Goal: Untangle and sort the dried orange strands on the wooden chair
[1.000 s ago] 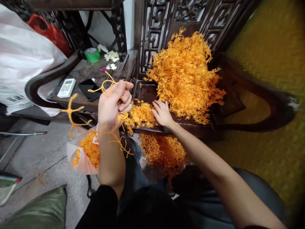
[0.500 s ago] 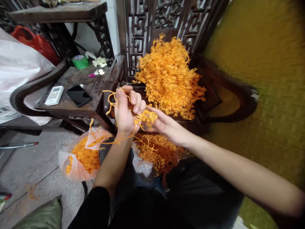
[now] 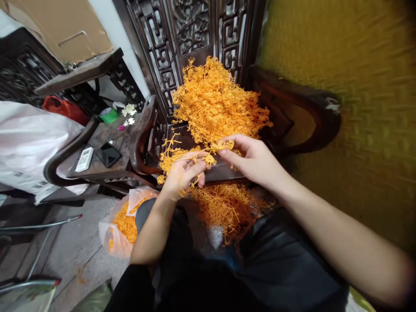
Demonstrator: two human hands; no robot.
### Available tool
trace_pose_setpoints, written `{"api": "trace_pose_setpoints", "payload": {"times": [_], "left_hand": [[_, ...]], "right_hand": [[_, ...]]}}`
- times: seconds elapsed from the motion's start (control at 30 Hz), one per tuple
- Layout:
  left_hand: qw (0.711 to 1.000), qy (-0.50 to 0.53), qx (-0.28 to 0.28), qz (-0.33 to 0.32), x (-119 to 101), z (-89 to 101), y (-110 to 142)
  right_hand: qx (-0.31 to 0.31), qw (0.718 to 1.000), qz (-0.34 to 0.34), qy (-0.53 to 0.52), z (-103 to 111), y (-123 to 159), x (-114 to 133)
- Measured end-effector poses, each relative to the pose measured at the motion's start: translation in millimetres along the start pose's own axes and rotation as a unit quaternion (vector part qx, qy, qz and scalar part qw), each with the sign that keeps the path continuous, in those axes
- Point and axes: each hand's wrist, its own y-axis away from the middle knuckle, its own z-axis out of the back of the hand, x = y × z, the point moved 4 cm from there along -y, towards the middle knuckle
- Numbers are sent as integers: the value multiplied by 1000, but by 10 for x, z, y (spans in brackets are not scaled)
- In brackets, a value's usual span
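Note:
My left hand point(image 3: 186, 171) is closed on a thin, branching orange sprig point(image 3: 195, 157), its stalks trailing past the fingers and wrist. Thumb and fingertips of my right hand point(image 3: 256, 158) pinch the frilly tip of the orange sprigs just to the right. Behind both hands, a large heap of orange sprigs point(image 3: 217, 102) rests on a dark wooden chair point(image 3: 182, 136). A smaller pile of orange bits point(image 3: 165, 164) lies on the seat beside my left hand. Below, between my knees, sits a tangle of bare orange stems point(image 3: 224, 208).
A translucent plastic bag point(image 3: 108, 236) holding orange bits stands on the floor at left. On the side table point(image 3: 97, 134) are a black phone point(image 3: 108, 154), a white remote point(image 3: 84, 159), green tape point(image 3: 108, 115) and pale flowers point(image 3: 129, 109). The chair's curved armrest point(image 3: 325, 108) rises at right.
My view has tilted and shifted. The left hand has turned over from its upright pose and lowered. My right hand has moved right, its fingertips now closed on the sprig's tip.

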Motion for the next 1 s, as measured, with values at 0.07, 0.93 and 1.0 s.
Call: {"api": "trace_pose_setpoints", "payload": {"times": [0.07,0.93,1.0], "left_hand": [[1000,-9,-4,-15,-15,-11,-19],[991,-58,54,-104,-327,298,100],[997,-26,34,-70,-278,245,72]], "right_hand": [[-98,988,70,93,138,26,51],[46,993,76,-79,42,177,95],[59,990,101,-73,13,163,111]]}}
